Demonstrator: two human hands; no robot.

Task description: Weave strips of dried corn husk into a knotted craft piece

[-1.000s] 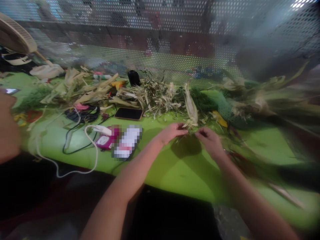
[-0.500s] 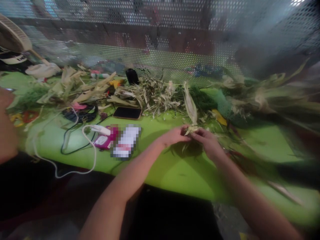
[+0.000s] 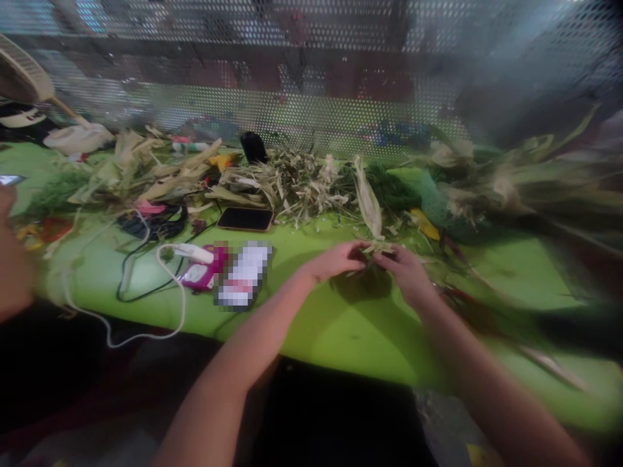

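Over the green table (image 3: 350, 337), my left hand (image 3: 341, 258) and my right hand (image 3: 400, 269) meet at the lower end of a pale corn husk bundle (image 3: 368, 204). Its long, pointed leaves stand upright, leaning slightly left at the tip. A husk strip (image 3: 378, 248) crosses the bundle's narrow base between my fingertips. Both hands are closed on this base, thumbs toward each other; the fingers beneath are partly hidden. Behind the bundle lies a heap of dry husk scraps (image 3: 311, 185).
Left of my arm lie a phone with a lit screen (image 3: 243, 275), a magenta power bank (image 3: 207, 269) with a white cable (image 3: 183, 305), and a dark phone (image 3: 246, 219). More husks (image 3: 516, 185) stand at right. A perforated metal screen (image 3: 292, 97) rises behind. Another person's arm (image 3: 14, 266) is at far left.
The view has shifted slightly. The husk strip at the bundle's base now lies more crosswise between my fingers. Both hands stay at the base.
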